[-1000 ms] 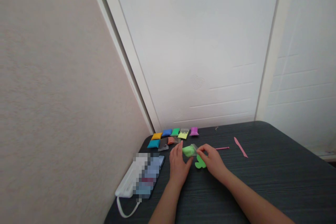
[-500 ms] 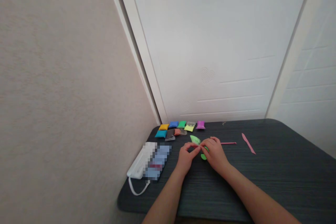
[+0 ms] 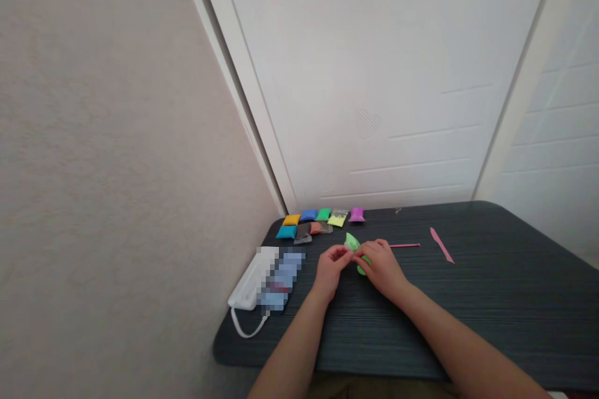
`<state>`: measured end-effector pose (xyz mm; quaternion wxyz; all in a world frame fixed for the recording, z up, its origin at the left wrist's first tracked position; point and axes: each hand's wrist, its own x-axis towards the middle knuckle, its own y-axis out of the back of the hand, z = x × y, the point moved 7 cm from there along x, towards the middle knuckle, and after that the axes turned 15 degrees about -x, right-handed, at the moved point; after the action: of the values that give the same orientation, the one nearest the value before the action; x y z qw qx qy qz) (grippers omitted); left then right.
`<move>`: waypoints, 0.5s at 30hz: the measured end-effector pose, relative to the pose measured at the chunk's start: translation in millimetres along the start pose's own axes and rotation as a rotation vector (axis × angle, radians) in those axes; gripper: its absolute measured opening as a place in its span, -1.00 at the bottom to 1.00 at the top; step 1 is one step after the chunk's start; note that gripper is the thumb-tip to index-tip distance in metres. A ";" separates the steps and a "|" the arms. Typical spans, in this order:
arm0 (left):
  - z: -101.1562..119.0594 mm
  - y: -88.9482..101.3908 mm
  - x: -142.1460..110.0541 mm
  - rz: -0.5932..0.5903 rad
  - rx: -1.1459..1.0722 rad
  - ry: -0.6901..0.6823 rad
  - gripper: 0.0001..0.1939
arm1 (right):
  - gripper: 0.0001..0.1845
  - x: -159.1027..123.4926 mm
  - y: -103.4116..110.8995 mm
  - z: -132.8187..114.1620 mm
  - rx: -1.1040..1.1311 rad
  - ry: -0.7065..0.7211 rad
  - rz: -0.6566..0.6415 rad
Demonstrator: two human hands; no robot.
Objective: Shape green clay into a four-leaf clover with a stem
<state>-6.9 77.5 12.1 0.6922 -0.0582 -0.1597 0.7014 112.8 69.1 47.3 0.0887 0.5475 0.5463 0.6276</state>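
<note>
Both hands meet at a small light green clay packet (image 3: 352, 241) with a clear wrapper edge. My left hand (image 3: 329, 268) pinches its near edge between thumb and fingers. Close beside it, the fingers of my right hand (image 3: 384, 268) are closed on the same edge; the exact grip is partly hidden. Under my right fingers lies a brighter green clay piece (image 3: 362, 270) on the table, partly covered. A thin pink stick tool (image 3: 406, 245) extends to the right from behind my right hand. Farther right is a pink plastic modelling knife (image 3: 441, 245).
Several coloured clay packets, among them a purple one (image 3: 357, 215) and a teal one (image 3: 287, 232), lie along the back left of the dark table (image 3: 496, 299). At the left are a white case (image 3: 253, 280) with a strap and a blurred phone-like object (image 3: 283, 280). Walls border the left and back.
The light green packet's free end has turned more upright and shifted slightly right between my fingertips. The whole view has tilted a little; the other things lie as before.
</note>
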 end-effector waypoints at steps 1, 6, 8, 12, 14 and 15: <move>-0.7 0.3 0.0 -0.001 0.003 0.002 -0.72 | -0.86 -0.2 -0.6 0.6 -0.001 -0.003 0.001; -1.7 3.3 1.7 -0.007 0.015 -0.015 -0.73 | -0.89 0.3 -2.5 2.0 0.021 -0.018 0.002; -2.0 3.2 2.1 -0.011 0.017 -0.014 -0.72 | -0.90 1.0 -2.0 2.1 0.040 -0.023 0.011; -3.9 3.0 2.0 0.003 0.014 0.005 -0.70 | -0.91 1.6 -1.8 2.6 0.073 -0.020 0.019; -6.6 3.4 2.2 0.007 -0.008 0.027 -0.69 | -0.91 1.2 -3.0 3.4 0.082 -0.018 0.008; -8.2 3.8 2.5 0.008 -0.021 0.036 -0.69 | -0.91 0.9 -3.7 3.8 0.085 -0.018 0.003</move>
<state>-8.1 81.2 3.6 0.6913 -0.0788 -0.1546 0.7014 113.6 73.4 44.2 0.0695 0.5571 0.5709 0.5990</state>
